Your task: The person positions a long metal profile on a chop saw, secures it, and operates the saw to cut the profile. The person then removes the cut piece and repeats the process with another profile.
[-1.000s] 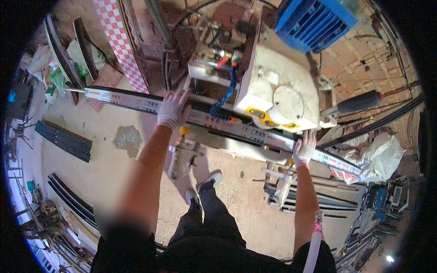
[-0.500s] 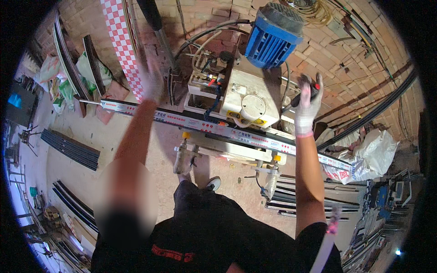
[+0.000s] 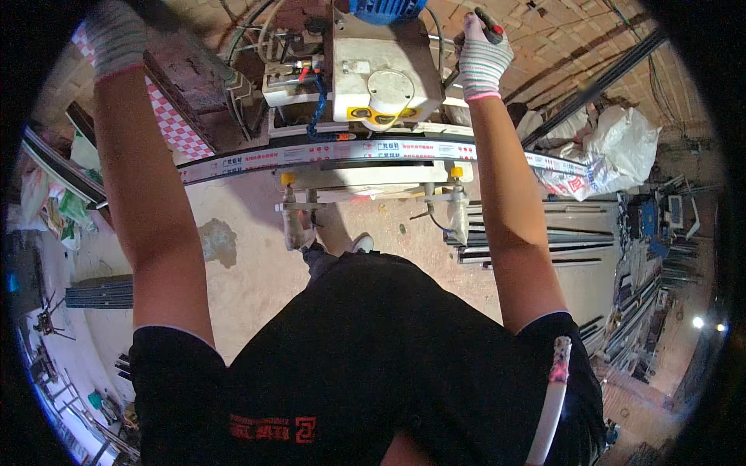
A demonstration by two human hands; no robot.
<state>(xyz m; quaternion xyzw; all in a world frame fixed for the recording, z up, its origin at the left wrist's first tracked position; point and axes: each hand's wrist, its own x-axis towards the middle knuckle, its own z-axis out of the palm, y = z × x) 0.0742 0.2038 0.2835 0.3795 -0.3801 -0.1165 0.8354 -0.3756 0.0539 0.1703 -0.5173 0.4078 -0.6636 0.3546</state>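
Observation:
My left hand (image 3: pixel 116 39), in a striped knit glove, is raised at the upper left next to a dark blurred bar. Its fingers are cut off and smeared, so whether it holds anything does not show. My right hand (image 3: pixel 483 70), gloved alike, is closed round a black handle (image 3: pixel 488 22) with a red button, right of the machine. Below and between both hands a long metal profile (image 3: pixel 342 150) in printed film lies across the machine. Behind it stands the white machine housing (image 3: pixel 357 43) with a blue motor (image 3: pixel 386 6) on top, cut by the edge.
Two air cylinders with yellow fittings (image 3: pixel 287 179) stand along the machine's near side. A white plastic sack (image 3: pixel 622 147) lies at the right. Dark profiles (image 3: pixel 544 233) are stacked on the floor at right, others (image 3: pixel 99 295) at left. A checkered strip (image 3: pixel 179 124) leans at upper left.
My left hand has gone up and left, away from the profile. My right hand has closed round the handle; its fingers were partly spread before. The view has shifted, so the machine sits higher.

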